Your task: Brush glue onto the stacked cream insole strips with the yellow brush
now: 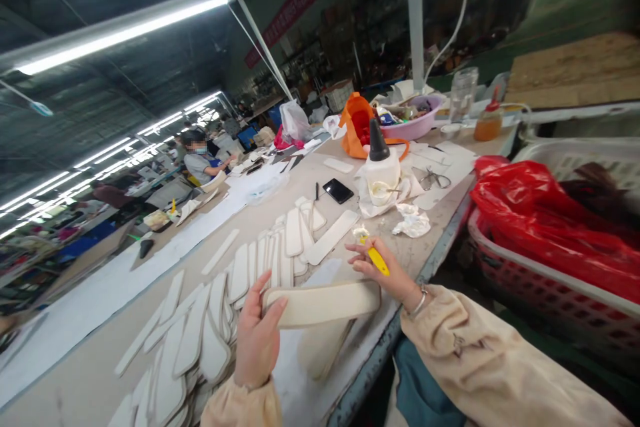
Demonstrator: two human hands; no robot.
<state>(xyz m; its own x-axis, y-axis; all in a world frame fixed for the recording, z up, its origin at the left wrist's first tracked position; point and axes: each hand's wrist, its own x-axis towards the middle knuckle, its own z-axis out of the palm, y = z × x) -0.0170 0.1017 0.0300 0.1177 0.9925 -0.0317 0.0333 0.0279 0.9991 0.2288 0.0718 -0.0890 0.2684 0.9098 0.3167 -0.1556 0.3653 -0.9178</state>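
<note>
My left hand (257, 330) grips one end of a long cream strip (323, 303) with rounded ends, thumb on top and fingers beneath. In my right hand (387, 270), beyond the strip's other end, is a yellow-handled brush (376, 259) whose tip looks coated in something whitish. Below the held strip, another cream strip (325, 347) lies on white paper. A spread of overlapping cream strips (200, 327) covers the table to the left of my left hand. A white bottle (383, 170) with a black cone nozzle stands past my right hand.
A phone (338, 191), scissors (436, 178) and crumpled paper (413, 220) lie on the table. Farther back are an orange bag (356, 123) and a purple basin (413, 121). A basket (525, 273) with red plastic stands at right, past the table edge. A masked person (200, 160) works at far left.
</note>
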